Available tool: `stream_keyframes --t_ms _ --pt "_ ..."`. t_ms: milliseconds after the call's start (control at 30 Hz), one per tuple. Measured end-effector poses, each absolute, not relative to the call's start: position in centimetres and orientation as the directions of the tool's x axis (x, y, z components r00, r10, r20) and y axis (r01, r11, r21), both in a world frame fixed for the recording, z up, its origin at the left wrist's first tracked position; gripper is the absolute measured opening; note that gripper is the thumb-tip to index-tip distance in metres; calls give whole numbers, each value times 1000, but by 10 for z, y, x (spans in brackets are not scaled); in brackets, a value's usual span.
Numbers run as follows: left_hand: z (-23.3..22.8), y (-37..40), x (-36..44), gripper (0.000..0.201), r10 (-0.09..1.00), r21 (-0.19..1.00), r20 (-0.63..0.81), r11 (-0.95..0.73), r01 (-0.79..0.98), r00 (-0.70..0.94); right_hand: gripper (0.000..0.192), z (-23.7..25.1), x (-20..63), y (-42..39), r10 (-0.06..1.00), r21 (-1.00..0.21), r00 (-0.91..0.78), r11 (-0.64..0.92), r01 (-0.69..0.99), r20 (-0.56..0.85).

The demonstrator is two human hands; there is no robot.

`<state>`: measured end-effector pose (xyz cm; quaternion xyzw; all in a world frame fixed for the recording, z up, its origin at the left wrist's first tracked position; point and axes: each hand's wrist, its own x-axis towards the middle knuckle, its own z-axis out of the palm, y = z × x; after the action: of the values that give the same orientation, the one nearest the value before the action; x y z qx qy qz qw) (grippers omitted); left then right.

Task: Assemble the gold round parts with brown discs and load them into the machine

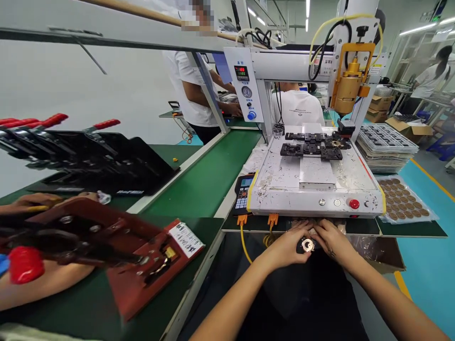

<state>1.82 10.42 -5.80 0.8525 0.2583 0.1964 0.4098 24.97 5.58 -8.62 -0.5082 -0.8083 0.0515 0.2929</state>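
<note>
My left hand is closed around a small round part with a gold-coloured rim, which looks like a watch case. Its ring-shaped face is turned up towards me, just below the front edge of the white bench machine. My right hand is right beside it, with its fingers bent in against the left fingers. The right fingertips are partly hidden, and I cannot make out what they grip. On the machine's plate, black fixtures sit under the gold-coloured dispensing head.
To the left, a co-worker's hand and forearm are at a brown clamp fixture. A handheld keypad lies left of the machine. On the right are stacked trays, a sheet of round brown discs and a cardboard box.
</note>
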Motion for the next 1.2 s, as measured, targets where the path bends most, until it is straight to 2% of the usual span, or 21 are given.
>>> stream_keyframes --t_ms 300,433,633,767,967,1200 --pt "-42 111 15 36 582 817 18 -478 324 813 39 -130 250 43 759 -306 -376 586 750 532" --pt "-43 111 14 38 583 818 8 -472 330 812 32 -137 250 10 734 -311 -367 608 731 572" --pt "-54 116 28 32 683 797 106 -493 349 723 20 -116 266 -19 797 -377 -191 463 802 573" --pt "-54 116 31 27 694 788 106 -496 366 712 16 -102 279 -1 854 -366 -127 345 864 505" --pt "-53 101 21 30 706 791 81 -475 386 703 14 -95 288 15 872 -393 -126 337 855 474" --pt "-52 97 19 29 712 782 72 -475 403 699 13 -99 284 27 893 -511 -63 312 801 446"
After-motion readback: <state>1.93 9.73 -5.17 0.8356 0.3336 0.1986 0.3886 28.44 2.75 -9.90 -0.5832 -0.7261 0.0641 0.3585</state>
